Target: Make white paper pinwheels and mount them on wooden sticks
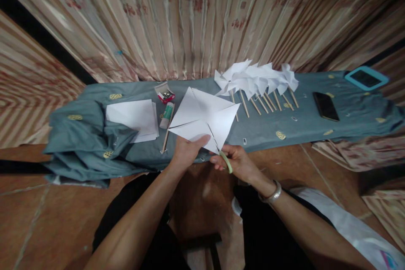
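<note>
A white square sheet of paper [202,109] is held up by my left hand [187,149], thumb on top and fingers hidden beneath. Slits run inward from several of its corners, including the left one. My right hand [236,162] grips scissors [225,161] with pale green handles. Their blades lie along the paper's near corner, on a line that reaches toward the middle. Just left of the paper are a glue stick [166,114] with a green label and a thin wooden stick [166,134].
A stack of white paper [134,118] lies left, near a small red box of metal pins [165,93]. Several paper pinwheels [253,78] on sticks lie at the back. A black phone [325,106] and a blue-framed device [367,78] rest right on the grey-green cloth [303,128]. Patterned curtains [196,21] hang behind.
</note>
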Tool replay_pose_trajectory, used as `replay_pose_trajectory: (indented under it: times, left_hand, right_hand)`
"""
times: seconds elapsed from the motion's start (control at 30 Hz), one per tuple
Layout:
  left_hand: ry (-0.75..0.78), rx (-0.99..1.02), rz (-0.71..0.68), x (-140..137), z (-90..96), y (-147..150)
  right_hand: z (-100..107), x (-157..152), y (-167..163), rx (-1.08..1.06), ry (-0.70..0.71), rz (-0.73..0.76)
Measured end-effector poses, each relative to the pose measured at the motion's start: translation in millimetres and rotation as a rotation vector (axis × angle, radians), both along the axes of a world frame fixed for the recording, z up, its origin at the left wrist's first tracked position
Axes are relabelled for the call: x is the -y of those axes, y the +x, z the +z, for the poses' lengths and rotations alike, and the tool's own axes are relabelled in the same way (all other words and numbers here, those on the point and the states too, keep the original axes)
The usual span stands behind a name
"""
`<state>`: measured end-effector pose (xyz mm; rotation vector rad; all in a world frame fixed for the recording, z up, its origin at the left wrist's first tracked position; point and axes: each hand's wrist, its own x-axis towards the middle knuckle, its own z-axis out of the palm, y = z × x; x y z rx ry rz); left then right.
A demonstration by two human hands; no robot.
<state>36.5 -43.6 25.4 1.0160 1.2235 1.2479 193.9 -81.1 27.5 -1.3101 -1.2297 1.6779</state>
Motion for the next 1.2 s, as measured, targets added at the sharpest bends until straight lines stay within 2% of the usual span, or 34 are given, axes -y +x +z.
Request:
replay_pose_trajectory:
  times: [0.67, 1.0, 1.1, 1.2]
  left_hand:
    - [-0.015, 0.024, -0.033, 1, -1.5, -3]
    - [-0.007, 0.042, 0.067, -11, -3.6, -7]
    - [-0.008, 0.058, 0.100, -16, -2.5, -10]
    - [-0.001, 0.091, 0.114, -21, -2.4, -11]
  right_hand:
    - [-4, 4, 7, 0.006, -0.011, 0.042]
    - [-9, 7, 15, 0.072, -0.038, 0.126]
    - [-13, 7, 29, 0.242, 0.061, 0.205]
    - [-12, 3, 48, 0.449, 0.217, 0.201]
